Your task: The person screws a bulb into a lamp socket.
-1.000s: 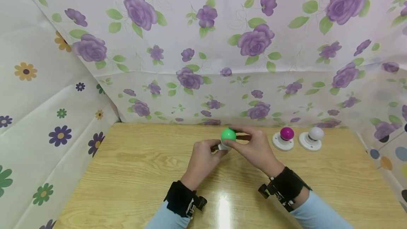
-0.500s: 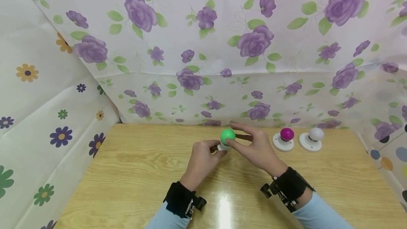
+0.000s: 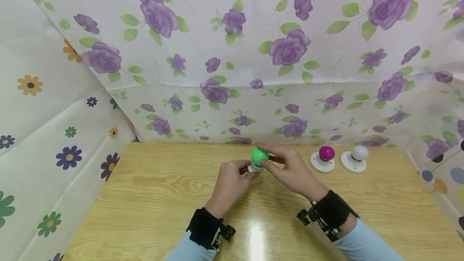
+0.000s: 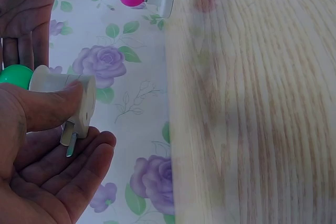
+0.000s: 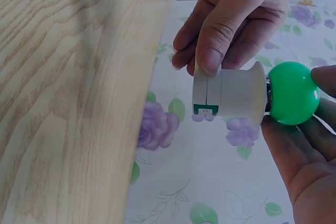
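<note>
While both forearms are reaching in from the table's [image 3: 145,196] near edge, the left hand [image 3: 232,178] is gripping the white socket [image 3: 255,167] and the right hand [image 3: 290,168] is pinching the green bulb [image 3: 259,156], near the far edge. Seen from the left wrist, the thumb [image 4: 47,109] is pressing the socket, its prongs [image 4: 68,139] pointing palmward. Seen from the right wrist, fingertips [image 5: 286,140] are cradling the bulb.

Left hand [image 3: 230,178] and right hand [image 3: 290,170] meet at centre, fingers curled in a grip.
</note>
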{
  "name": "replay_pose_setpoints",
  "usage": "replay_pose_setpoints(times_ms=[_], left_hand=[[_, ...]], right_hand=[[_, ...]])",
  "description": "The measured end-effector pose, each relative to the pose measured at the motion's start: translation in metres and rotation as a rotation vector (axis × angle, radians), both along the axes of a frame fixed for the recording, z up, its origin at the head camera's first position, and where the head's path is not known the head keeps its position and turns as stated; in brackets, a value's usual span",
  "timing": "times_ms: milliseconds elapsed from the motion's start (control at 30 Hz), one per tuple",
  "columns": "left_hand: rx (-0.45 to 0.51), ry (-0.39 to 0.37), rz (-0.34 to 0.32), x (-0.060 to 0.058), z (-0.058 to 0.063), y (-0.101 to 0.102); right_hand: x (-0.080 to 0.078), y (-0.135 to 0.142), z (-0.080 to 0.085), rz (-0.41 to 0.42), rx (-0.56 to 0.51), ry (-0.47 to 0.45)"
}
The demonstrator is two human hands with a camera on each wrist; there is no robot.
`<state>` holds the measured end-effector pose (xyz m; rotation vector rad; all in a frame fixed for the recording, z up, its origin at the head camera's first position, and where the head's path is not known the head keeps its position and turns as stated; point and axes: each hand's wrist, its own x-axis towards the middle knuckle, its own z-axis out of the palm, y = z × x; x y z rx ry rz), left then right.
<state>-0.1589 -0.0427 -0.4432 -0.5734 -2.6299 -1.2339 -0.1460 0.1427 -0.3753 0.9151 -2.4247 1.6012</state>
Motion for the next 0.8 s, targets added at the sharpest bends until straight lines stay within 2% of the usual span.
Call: replay_pose_setpoints(times_ms=[200,333,500,667,800], left_hand=[[0.006,-0.001,0.0,0.0,-0.001,-0.001],[0.007,0.012,-0.002,0.001,-0.001,-0.001],[0.001,0.03,-0.005,0.001,-0.001,-0.001],[0.0,0.023,-0.002,0.0,0.0,0.0],[0.002,0.014,0.002,-0.001,0.0,-0.001]], right_hand=[[0.0,-0.001,-0.004,-0.025,-0.041,-0.004],[-0.008,0.002,-0.021,-0.045,-0.068,0.025],[-0.016,0.003,-0.035,-0.122,-0.085,0.074],[-0.017,0.002,-0.037,-0.189,-0.066,0.118],[-0.017,0.004,-0.035,-0.197,-0.045,0.101]])
